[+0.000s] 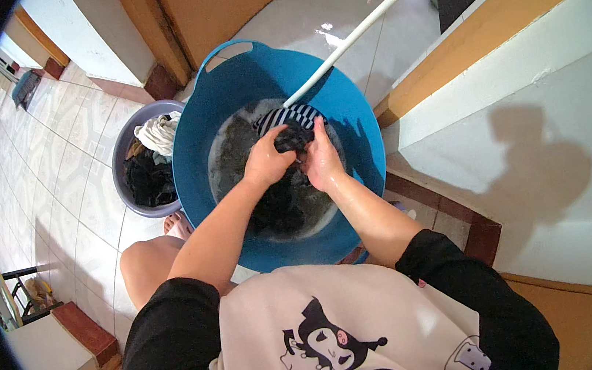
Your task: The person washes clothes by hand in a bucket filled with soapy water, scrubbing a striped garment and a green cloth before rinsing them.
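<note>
Both hands are over a large blue plastic tub [194, 169] that holds murky, sudsy water [229, 137]. My left hand [269, 158] grips a bunched dark wet cloth [293, 136] from its left side. On the other side of it, my right hand [322, 155] holds the same cloth, palm inward with fingers pointing away from me. A black-and-white striped cloth [279, 117] lies just beyond my fingers. Dark fabric [277, 209] sits in the water nearer to me, its shape hard to make out. A white hose [360, 30] reaches down into the tub, its end beside the striped cloth.
A grey basin [118, 173] holding dark clothes [148, 175] and a white cloth [158, 135] stands left of the tub on the tiled floor [78, 173]. A wooden door [229, 4] is beyond the tub. A low wall [536, 155] rises at the right.
</note>
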### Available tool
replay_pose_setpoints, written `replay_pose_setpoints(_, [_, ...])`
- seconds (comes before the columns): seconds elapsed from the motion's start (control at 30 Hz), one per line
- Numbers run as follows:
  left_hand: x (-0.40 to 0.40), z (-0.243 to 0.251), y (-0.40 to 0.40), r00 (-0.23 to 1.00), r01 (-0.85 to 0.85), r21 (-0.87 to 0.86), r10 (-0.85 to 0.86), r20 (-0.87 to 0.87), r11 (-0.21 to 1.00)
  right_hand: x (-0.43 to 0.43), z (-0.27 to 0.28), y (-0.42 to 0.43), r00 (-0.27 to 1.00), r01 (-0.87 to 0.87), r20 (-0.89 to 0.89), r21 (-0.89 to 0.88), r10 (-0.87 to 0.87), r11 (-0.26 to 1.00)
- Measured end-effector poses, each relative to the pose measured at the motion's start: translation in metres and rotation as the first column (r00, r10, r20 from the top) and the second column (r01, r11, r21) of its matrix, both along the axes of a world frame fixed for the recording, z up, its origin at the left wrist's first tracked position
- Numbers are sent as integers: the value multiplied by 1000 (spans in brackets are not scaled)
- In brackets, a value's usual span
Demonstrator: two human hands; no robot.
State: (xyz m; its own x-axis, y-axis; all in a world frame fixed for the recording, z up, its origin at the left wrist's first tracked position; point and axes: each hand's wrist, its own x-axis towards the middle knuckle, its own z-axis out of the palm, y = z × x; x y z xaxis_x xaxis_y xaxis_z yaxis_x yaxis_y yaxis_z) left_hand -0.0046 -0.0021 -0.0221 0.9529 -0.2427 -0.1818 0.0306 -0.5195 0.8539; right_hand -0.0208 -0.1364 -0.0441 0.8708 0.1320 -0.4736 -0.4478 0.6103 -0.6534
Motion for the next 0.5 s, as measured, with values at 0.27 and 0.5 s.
replay_pose_setpoints(0.27, [-74, 63, -29, 775, 415, 218, -469, 424, 883, 0, 14, -16, 965, -16, -252, 242, 79, 970])
replay_pose_setpoints(0.5, [7, 30, 8, 982, -86, 178, 54, 180, 980, -10, 20, 21, 928, 116, -368, 128, -62, 985])
